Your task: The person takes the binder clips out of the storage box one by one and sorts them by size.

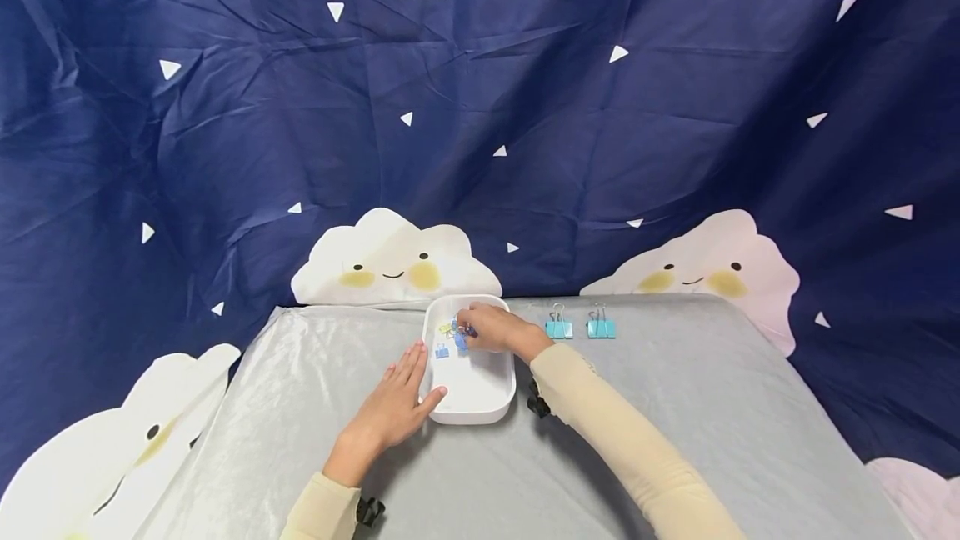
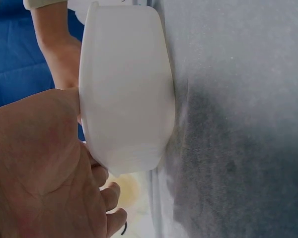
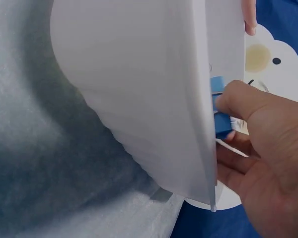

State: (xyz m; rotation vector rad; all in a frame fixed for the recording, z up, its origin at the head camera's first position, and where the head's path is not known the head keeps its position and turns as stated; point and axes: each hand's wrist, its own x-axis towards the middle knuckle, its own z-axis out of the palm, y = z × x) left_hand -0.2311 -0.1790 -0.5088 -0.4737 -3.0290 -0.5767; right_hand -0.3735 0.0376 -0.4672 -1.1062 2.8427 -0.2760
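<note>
A white plastic bin (image 1: pixel 472 398) with rounded corners stands on the grey cloth. My left hand (image 1: pixel 397 402) lies along its left side with fingers fairly straight and spread, thumb at the rim; the left wrist view shows the palm beside the bin's wall (image 2: pixel 126 89). My right hand (image 1: pixel 495 328) reaches inside over the right rim and pinches a blue binder clip (image 3: pixel 222 125) between thumb and fingers. A smaller blue binder clip (image 1: pixel 442 352) lies on the bin floor near the left wall, with a yellow clip (image 1: pixel 446 329) farther back. The right fingers partly hide the clips there.
Two teal binder clips, a left one (image 1: pixel 558 329) and a right one (image 1: pixel 602 329), stand on the grey cloth (image 1: pixel 675 407) right of the bin. Behind the table hangs a dark blue curtain (image 1: pixel 480 82) with white triangles and smiling clouds.
</note>
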